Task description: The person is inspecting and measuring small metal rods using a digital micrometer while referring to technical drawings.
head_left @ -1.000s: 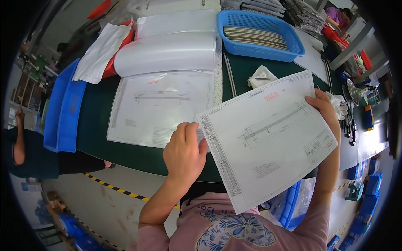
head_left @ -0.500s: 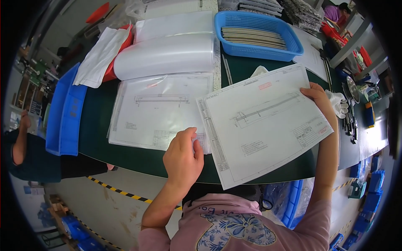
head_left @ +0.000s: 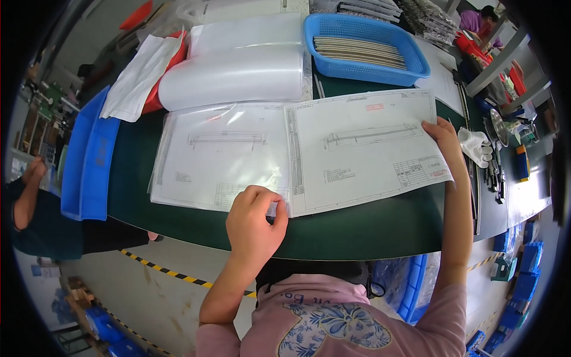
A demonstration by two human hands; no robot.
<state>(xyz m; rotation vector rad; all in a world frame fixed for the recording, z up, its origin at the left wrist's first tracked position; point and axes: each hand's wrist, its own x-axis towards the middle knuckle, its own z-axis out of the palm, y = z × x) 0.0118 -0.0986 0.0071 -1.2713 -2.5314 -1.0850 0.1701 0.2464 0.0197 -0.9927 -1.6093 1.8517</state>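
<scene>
My right hand [head_left: 443, 135] grips the right edge of a printed technical drawing sheet [head_left: 369, 160], thumb on top, fingers mostly hidden. The sheet is held nearly level over the table. Its left edge meets the right side of a stack of clear plastic sleeves [head_left: 223, 157], the top one showing another line drawing. My left hand [head_left: 256, 223] is closed at the stack's lower right corner, with bent fingers and thumb pinching the sleeve's edge. Shiny creases run through the plastic beside these fingers.
Beyond the stack lie curled-over clear sheets [head_left: 232, 77]. A light blue basket [head_left: 369, 74] holds several long strips. A blue bin [head_left: 89, 157] stands at the left, beside a white cloth [head_left: 140, 77]. White gloves [head_left: 474, 147] and tools lie at the right. Another person [head_left: 41, 208] is at the left.
The drawing sheet has turned level and moved left and away from me, so its left edge lines up with the sleeves. My right hand moved with it; my left hand shifted slightly.
</scene>
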